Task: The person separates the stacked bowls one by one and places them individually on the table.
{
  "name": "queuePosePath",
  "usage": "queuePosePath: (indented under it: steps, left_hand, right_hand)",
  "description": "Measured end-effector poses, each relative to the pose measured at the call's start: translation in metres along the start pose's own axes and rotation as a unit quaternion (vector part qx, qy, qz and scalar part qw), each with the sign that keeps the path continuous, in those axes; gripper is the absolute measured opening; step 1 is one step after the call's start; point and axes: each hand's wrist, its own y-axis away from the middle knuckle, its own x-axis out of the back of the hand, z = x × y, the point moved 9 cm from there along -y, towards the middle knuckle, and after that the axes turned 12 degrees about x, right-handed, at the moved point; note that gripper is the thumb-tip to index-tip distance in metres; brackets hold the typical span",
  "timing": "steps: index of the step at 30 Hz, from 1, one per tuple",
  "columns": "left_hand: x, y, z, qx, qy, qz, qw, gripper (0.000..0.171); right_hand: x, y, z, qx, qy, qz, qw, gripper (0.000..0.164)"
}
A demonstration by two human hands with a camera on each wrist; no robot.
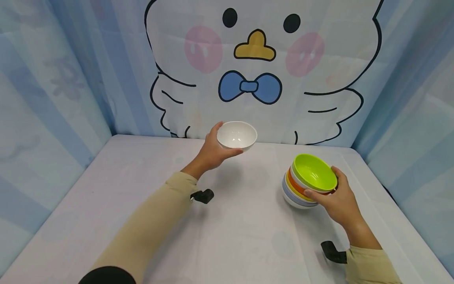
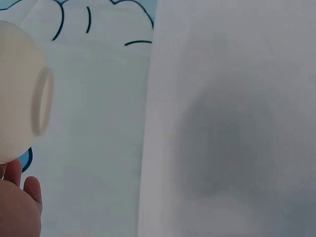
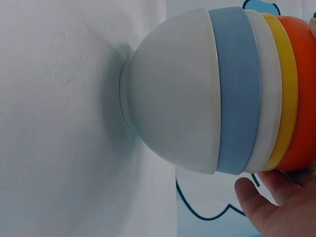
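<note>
My left hand [image 1: 212,153] grips a white bowl [image 1: 237,135] by its side, thumb along the near rim, and holds it above the table. In the left wrist view that bowl [image 2: 19,94] is cut off by the frame edge, its foot ring showing. To the right, my right hand [image 1: 339,202] grips the upper part of a stack of nested bowls, thumb on the near side. A green bowl [image 1: 315,172] tops the stack. Below it, the right wrist view shows an orange bowl [image 3: 301,94], yellow bowl [image 3: 284,89], blue bowl [image 3: 238,89] and white bottom bowl [image 3: 177,94].
A white cloth covers the table [image 1: 234,236]. Behind it hangs a curtain [image 1: 248,118] with a cartoon bird print, and further blue striped curtains [image 1: 42,98] close off both sides. Black wrist mounts [image 1: 203,196] stick out near both sleeves.
</note>
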Motion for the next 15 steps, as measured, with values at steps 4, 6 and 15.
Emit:
queuePosePath:
  steps: [4, 6, 15]
  left_hand:
    - [0.016, -0.002, -0.012, 0.003, 0.012, 0.012, 0.9999, 0.11]
    - [0.023, -0.003, -0.018, 0.007, 0.011, 0.018, 0.9997, 0.11]
    - [0.049, -0.006, -0.044, 0.043, -0.015, 0.047, 0.9978, 0.111]
  right_hand:
    - [0.0, 0.001, 0.001, -0.004, -0.004, -0.003, 1.0, 0.112]
    - [0.0, 0.001, 0.002, -0.006, -0.005, -0.004, 1.0, 0.113]
    - [0.0, 0.0, 0.002, -0.003, -0.004, 0.0, 1.0, 0.112]
